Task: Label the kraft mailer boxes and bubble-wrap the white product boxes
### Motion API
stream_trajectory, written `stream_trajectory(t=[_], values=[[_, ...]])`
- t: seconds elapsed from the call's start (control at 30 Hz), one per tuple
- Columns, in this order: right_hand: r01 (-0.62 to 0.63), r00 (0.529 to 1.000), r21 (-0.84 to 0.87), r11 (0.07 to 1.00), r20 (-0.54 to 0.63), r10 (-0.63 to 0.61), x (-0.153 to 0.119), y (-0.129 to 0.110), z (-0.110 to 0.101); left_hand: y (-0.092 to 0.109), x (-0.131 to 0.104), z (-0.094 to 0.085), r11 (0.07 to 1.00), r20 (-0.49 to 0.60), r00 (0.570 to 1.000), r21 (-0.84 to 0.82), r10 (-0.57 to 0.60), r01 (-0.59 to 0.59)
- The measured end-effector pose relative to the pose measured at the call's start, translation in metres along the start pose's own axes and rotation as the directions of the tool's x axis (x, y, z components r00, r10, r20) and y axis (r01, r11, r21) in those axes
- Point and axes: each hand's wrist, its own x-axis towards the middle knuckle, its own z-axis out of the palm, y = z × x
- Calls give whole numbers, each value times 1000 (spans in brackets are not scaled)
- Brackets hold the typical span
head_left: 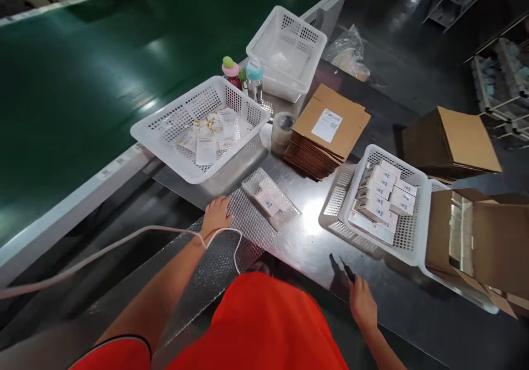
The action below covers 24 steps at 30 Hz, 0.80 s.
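My left hand [217, 215] is at the table's near edge, its fingers bent over the left border of a sheet of bubble wrap [252, 224]. The sheet hangs down off the table toward me. On its far part lies a small white box [268, 199] inside a clear bubble-wrap sleeve. My right hand [363, 304], at the near edge farther right, is closed around a slim black knife [347, 269] with its thin tip pointing away from me. The knife is apart from the wrap. A white cord [152, 228] runs across my left wrist.
A white basket [194, 174] holds small packets; another basket [419, 215] holds several white boxes. Flattened cartons [347, 119] are stacked beside a tape roll [281, 133]. Bottles [254, 80] stand by a far basket [256, 44]. Open cartons [496, 237] are at right, a green conveyor [103, 72] at left.
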Motion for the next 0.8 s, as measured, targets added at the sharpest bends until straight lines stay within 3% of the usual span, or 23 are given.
stream_trajectory(t=[0.07,0.13,0.17,0.27,0.37,0.47,0.53,0.57,0.6,0.73,0.8], values=[[-130,979,3,991,-155,129,14,3,7,5,6,-2,993,-27,993,-9,-118,117],[-188,934,52,981,-300,195,37,-31,5,9,12,-5,977,-22,977,-13,-213,213],[-156,913,98,983,-367,181,48,-58,0,9,15,-8,972,-10,972,-14,-236,236],[199,871,229,953,-486,-65,76,-148,-24,2,14,-13,972,11,972,-21,-233,233],[510,787,274,815,-532,-314,89,-227,-51,-20,-6,-9,961,-56,960,-55,-273,270],[650,718,266,712,-522,-460,93,-277,-68,-41,-38,13,891,-218,874,-241,-435,384],[695,687,253,673,-509,-518,92,-293,-71,-43,-55,33,806,-274,782,-398,-560,438],[710,675,247,659,-503,-539,91,-298,-71,-38,-60,43,773,-269,759,-454,-594,444],[723,665,243,647,-498,-556,90,-301,-69,-31,-62,51,752,-252,759,-500,-601,430],[748,656,256,613,-429,-621,79,-302,-54,9,-46,63,658,-93,859,-685,-504,312],[737,675,283,614,-371,-638,73,-303,-49,23,-34,63,570,-22,860,-758,-510,318]])
